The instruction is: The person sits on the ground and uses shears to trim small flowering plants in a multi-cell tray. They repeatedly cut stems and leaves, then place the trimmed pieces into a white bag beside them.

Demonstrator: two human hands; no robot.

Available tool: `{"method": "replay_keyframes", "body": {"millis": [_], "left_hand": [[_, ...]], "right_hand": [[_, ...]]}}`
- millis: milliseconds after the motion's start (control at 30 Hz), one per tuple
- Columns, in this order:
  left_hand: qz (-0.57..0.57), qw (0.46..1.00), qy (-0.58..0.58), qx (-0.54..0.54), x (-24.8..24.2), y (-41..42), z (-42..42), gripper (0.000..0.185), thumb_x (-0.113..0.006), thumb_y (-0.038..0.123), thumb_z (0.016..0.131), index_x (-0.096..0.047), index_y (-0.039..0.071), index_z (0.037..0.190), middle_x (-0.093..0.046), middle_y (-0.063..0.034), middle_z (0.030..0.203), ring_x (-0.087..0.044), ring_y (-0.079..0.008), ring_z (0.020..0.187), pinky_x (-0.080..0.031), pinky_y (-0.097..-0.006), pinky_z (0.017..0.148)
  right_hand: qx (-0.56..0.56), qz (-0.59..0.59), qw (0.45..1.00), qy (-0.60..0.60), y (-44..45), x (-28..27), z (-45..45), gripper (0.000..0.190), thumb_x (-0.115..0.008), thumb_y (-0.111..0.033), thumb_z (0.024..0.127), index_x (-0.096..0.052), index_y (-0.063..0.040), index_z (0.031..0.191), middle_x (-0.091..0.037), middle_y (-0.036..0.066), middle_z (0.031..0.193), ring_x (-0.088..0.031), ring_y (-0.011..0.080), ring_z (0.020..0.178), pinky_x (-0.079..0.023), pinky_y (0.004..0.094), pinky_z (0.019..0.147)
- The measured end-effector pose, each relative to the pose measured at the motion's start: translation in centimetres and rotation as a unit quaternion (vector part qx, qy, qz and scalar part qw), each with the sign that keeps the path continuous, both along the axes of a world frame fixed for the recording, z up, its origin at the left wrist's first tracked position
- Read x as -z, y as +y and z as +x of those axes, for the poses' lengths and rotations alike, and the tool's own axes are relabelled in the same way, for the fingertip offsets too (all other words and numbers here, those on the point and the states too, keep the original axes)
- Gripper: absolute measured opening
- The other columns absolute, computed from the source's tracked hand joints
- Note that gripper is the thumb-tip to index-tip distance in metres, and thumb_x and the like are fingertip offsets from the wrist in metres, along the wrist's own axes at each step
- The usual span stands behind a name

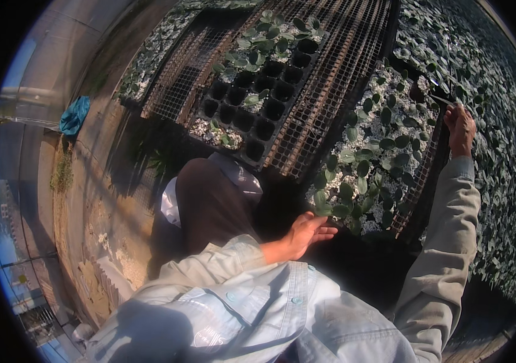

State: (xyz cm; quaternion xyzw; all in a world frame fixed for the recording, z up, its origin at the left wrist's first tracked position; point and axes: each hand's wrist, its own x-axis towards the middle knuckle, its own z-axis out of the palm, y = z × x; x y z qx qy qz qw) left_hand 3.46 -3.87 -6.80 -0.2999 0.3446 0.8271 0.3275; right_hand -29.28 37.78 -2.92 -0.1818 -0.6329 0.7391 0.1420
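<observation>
My right hand (460,127) is raised over the far right edge of a tray of seedlings (376,149), its fingers closed on a thin pointed metal tool (441,99). The tool's tip is beside a dark gap in that tray's white granular medium. Low at the tray's near left corner is my left hand (305,236), palm partly up and fingers spread, close to the leaves; I see nothing in it. Left of this tray lies a black plastic cell tray (271,109), with many bare cells and seedlings in the others.
Both trays rest on a bench of metal mesh (330,90). Dense seedlings (503,149) cover the right side, and more seedlings (158,54) stand at the upper left. My knee (208,199) is close to the cell tray. A blue plastic bag (75,115) is at the far left.
</observation>
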Motion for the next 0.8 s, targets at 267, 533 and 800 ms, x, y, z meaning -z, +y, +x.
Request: {"method": "replay_keyframes", "body": {"millis": [267, 533, 800], "left_hand": [[-0.102, 0.994, -0.010, 0.033, 0.5, -0.9, 1.5, 0.029, -0.056, 0.010, 0.095, -0.047, -0.002, 0.120, -0.059, -0.0145, 0.115, -0.065, -0.0249, 0.102, -0.056, -0.0406, 0.091], [-0.190, 0.962, 0.146, 0.134, -3.0, -5.4, 3.7, 0.031, -0.061, 0.019, 0.094, -0.055, 0.001, 0.118, -0.065, -0.0102, 0.105, -0.066, -0.0212, 0.093, -0.055, -0.0351, 0.083], [-0.433, 0.751, 0.452, 0.210, -8.2, -12.7, 2.3, 0.027, -0.060, 0.024, 0.094, -0.059, -0.001, 0.104, -0.066, -0.0211, 0.098, -0.066, -0.0374, 0.093, -0.051, -0.0428, 0.081]], "right_hand": [[-0.090, -0.030, 0.995, 0.017, -8.7, -4.8, 3.6, 0.027, -0.064, -0.023, 0.098, -0.066, -0.002, 0.115, -0.071, 0.009, 0.094, -0.065, 0.0130, 0.074, -0.057, 0.0251, 0.068], [-0.200, -0.084, 0.976, -0.026, -24.2, -5.1, 11.3, 0.022, -0.062, -0.023, 0.101, -0.066, -0.003, 0.107, -0.069, 0.007, 0.083, -0.063, 0.0101, 0.064, -0.054, 0.0247, 0.056], [-0.249, -0.094, 0.962, -0.054, -35.0, -2.5, 18.9, 0.028, -0.064, -0.027, 0.099, -0.062, 0.000, 0.107, -0.070, 0.011, 0.085, -0.065, 0.0136, 0.063, -0.056, 0.0272, 0.055]]}}
